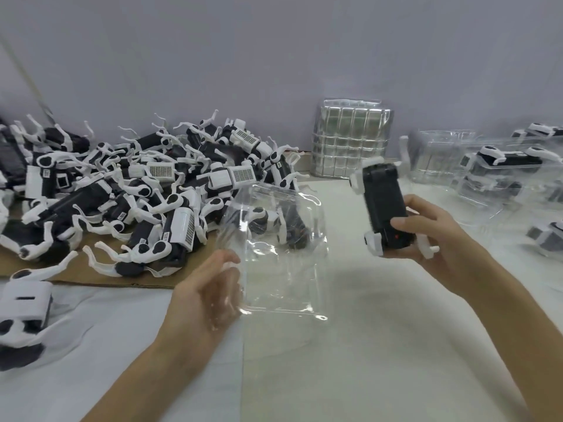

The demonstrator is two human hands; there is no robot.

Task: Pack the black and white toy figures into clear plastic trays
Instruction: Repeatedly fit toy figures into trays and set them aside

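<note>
My left hand (207,290) holds a clear plastic tray (280,251) by its left edge, lifted above the table in the middle of the view. A black and white toy figure (385,208) is gripped in my right hand (432,239), held upright just right of the tray, its white legs sticking out at the sides. A big heap of the same toy figures (137,184) lies at the left on brown cardboard. One more figure shows through the tray.
A stack of clear trays (350,141) stands against the wall at the back. Packed trays with figures (502,169) pile up at the right. A loose figure (24,315) lies at the near left edge. White cloth (350,360) covers the table.
</note>
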